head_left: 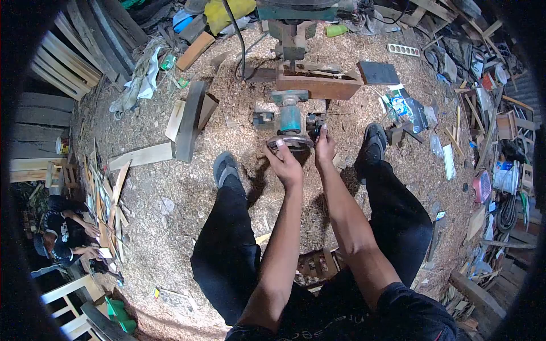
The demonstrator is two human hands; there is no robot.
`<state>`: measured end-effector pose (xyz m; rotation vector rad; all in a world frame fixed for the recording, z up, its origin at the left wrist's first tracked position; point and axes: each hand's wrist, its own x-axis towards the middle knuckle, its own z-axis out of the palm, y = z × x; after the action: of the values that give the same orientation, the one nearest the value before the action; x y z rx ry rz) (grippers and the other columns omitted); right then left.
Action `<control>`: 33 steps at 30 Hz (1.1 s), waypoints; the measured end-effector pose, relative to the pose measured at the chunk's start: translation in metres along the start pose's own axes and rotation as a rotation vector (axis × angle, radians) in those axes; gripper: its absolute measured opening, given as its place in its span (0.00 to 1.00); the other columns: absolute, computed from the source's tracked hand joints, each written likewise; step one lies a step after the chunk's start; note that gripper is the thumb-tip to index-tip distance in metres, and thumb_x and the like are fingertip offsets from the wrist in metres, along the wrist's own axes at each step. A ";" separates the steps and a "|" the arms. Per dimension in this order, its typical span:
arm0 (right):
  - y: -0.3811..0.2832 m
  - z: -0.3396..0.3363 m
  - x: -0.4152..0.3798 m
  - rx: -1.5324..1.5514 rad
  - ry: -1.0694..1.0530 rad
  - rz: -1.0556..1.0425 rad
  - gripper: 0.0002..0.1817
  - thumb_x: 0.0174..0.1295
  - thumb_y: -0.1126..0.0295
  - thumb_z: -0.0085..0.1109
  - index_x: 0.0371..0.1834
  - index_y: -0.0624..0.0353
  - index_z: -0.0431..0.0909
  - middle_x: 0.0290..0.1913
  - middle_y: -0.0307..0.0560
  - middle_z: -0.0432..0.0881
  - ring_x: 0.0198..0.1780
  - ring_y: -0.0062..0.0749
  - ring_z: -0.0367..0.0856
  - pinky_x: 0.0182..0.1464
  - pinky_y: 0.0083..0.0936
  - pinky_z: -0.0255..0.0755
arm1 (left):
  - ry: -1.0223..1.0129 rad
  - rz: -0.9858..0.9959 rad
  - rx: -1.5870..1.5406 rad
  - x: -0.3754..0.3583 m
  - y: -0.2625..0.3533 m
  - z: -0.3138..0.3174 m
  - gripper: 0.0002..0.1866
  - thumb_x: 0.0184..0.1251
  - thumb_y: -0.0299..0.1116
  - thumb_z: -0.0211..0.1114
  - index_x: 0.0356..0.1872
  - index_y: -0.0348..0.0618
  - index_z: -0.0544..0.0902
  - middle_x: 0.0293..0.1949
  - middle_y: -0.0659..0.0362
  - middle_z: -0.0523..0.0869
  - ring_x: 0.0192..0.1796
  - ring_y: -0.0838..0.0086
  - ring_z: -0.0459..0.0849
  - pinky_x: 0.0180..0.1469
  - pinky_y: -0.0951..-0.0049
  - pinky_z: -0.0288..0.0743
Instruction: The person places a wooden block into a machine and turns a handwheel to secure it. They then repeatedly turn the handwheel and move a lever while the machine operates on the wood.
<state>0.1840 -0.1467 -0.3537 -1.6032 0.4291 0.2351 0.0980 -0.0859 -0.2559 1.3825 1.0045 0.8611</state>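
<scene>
A green and grey floor-standing machine (291, 119) stands in front of me, with a round handwheel (293, 142) on its near side. My left hand (284, 166) is closed on the left part of the wheel's rim, thumb on top. Just right of the wheel, my right hand (324, 146) is closed round a small dark handle (314, 120), thumb upward; its fingers are partly hidden. Beyond the wheel, a reddish-brown wooden block (327, 86) lies across the machine, below its upright tool (293, 54).
Wood shavings cover the ground. Loose boards (190, 122) lie to the left, and a dark block (379, 73) and a power strip (404, 50) to the right. Another person (62, 233) sits at the far left among wood strips. Scrap piles line both sides.
</scene>
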 end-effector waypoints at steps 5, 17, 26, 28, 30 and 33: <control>0.073 0.028 0.059 0.654 -0.039 0.337 0.28 0.75 0.45 0.37 0.37 0.59 0.76 0.26 0.43 0.77 0.26 0.33 0.74 0.32 0.30 0.72 | -0.011 -0.037 0.020 0.000 0.007 -0.001 0.32 0.78 0.51 0.51 0.66 0.29 0.65 0.56 0.38 0.77 0.57 0.51 0.78 0.61 0.61 0.69; 0.057 -0.011 0.034 0.011 0.114 0.162 0.29 0.72 0.42 0.46 0.35 0.62 0.77 0.27 0.41 0.76 0.30 0.27 0.74 0.30 0.29 0.68 | -0.048 -0.049 -0.013 0.000 0.005 -0.002 0.34 0.78 0.52 0.51 0.65 0.26 0.67 0.58 0.37 0.76 0.58 0.53 0.76 0.63 0.61 0.67; 0.004 -0.023 -0.006 -0.116 0.103 0.021 0.30 0.67 0.45 0.57 0.48 0.69 0.74 0.41 0.52 0.80 0.37 0.30 0.77 0.39 0.29 0.71 | -0.031 -0.018 0.055 0.004 -0.009 -0.002 0.32 0.78 0.52 0.52 0.67 0.30 0.65 0.56 0.37 0.78 0.57 0.49 0.79 0.59 0.59 0.71; 0.024 -0.024 0.013 -0.157 0.104 0.124 0.30 0.68 0.44 0.57 0.48 0.67 0.73 0.39 0.49 0.80 0.34 0.29 0.77 0.36 0.27 0.71 | -0.032 -0.034 0.033 0.003 -0.010 -0.003 0.32 0.78 0.51 0.51 0.67 0.30 0.65 0.55 0.38 0.78 0.52 0.50 0.81 0.57 0.59 0.72; 0.048 -0.031 0.032 -0.154 0.057 0.120 0.30 0.67 0.46 0.58 0.47 0.70 0.75 0.42 0.56 0.81 0.44 0.37 0.78 0.48 0.32 0.70 | -0.045 -0.027 -0.006 0.001 -0.004 -0.003 0.31 0.78 0.49 0.52 0.66 0.30 0.65 0.53 0.38 0.79 0.51 0.51 0.80 0.56 0.59 0.72; 0.057 -0.040 0.034 -0.164 -0.018 0.017 0.31 0.67 0.47 0.58 0.49 0.72 0.75 0.46 0.61 0.81 0.50 0.42 0.79 0.57 0.34 0.70 | -0.081 -0.033 0.041 -0.001 -0.001 -0.007 0.31 0.77 0.47 0.54 0.68 0.30 0.62 0.56 0.38 0.78 0.54 0.51 0.80 0.58 0.60 0.72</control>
<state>0.1873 -0.1930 -0.4155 -1.7567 0.4184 0.3036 0.0906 -0.0844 -0.2566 1.4209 0.9845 0.7577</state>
